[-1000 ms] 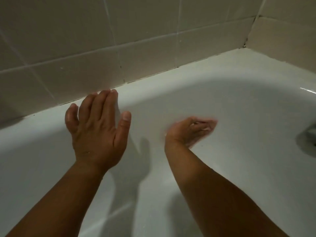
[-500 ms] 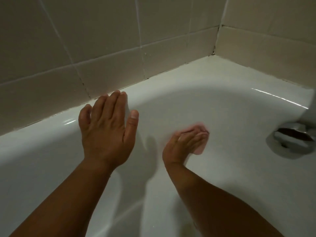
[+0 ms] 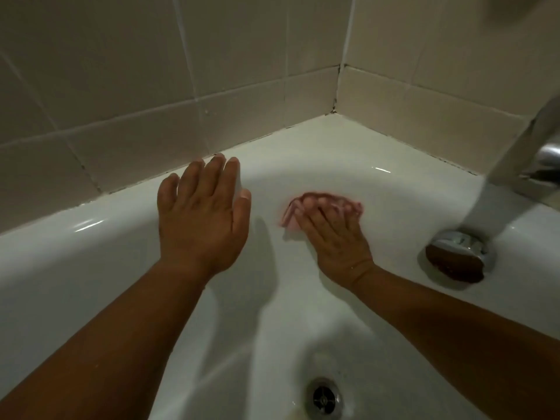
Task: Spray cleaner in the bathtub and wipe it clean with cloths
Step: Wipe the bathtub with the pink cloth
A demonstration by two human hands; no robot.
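Head view: the left hand (image 3: pixel 201 225) lies flat on the far wall of the tub (image 3: pixel 91 268), fingertips at the rim, fingers straight, holding nothing. The right hand (image 3: pixel 333 241) presses a pink cloth (image 3: pixel 289 215) against the same wall — fingers stretched over it, not curled round. The drain (image 3: pixel 323 400) sits below them — a chrome overflow (image 3: pixel 459 256) to the right.

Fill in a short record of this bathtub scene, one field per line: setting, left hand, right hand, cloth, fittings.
setting: white bathtub in a corner of beige tiled wall
left hand: flat, fingers straight, on the tub's far side near the rim
right hand: presses the cloth against the tub's inner wall
cloth: pink, bunched, mostly under that hand
fittings: drain below; chrome overflow cover and spout at right
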